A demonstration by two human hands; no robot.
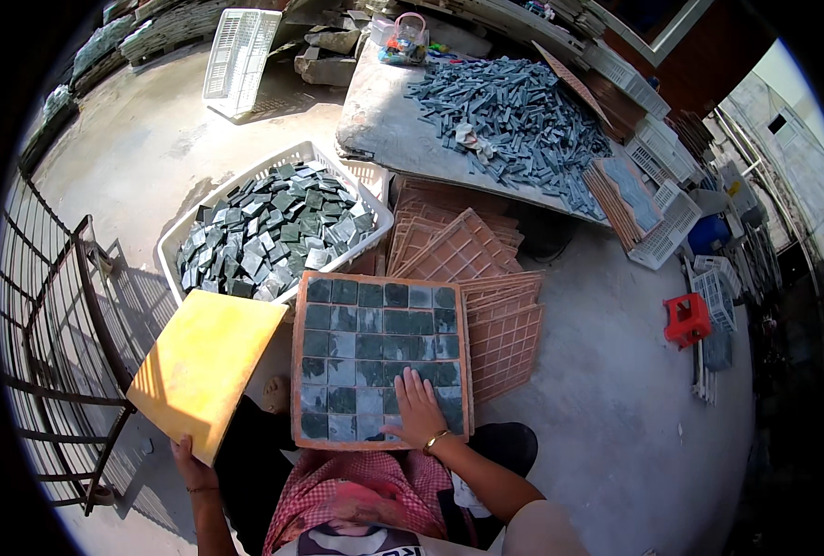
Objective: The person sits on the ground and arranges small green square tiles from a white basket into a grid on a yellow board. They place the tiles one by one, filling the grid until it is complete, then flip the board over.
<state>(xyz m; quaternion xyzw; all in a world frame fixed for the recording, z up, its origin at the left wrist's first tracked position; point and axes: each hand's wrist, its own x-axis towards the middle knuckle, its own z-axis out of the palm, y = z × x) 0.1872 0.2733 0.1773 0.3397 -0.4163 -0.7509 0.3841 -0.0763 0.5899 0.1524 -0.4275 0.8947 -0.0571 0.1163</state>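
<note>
On my lap rests a square brown tray (298, 371), its grid filled with dark green and pale grey stone tiles (368, 320). My right hand (418, 405) lies flat on the tiles near the lower right, fingers spread, a gold bracelet at the wrist. Out to the left, my left hand (192, 463) grips the lower corner of a flat yellow board (206, 366). That board is tilted, and its upper right corner comes close to the tray. Just beyond the tray stands a white plastic basket (173, 243) heaped with loose square green tiles (268, 227).
Brown grid trays (500, 347) lie piled beyond and right of my tray. A table (375, 116) bears a heap of narrow grey stone strips (514, 116). Metal railings (55, 352) stand at left. A red plastic stool (686, 320) and white crates (671, 222) are at right.
</note>
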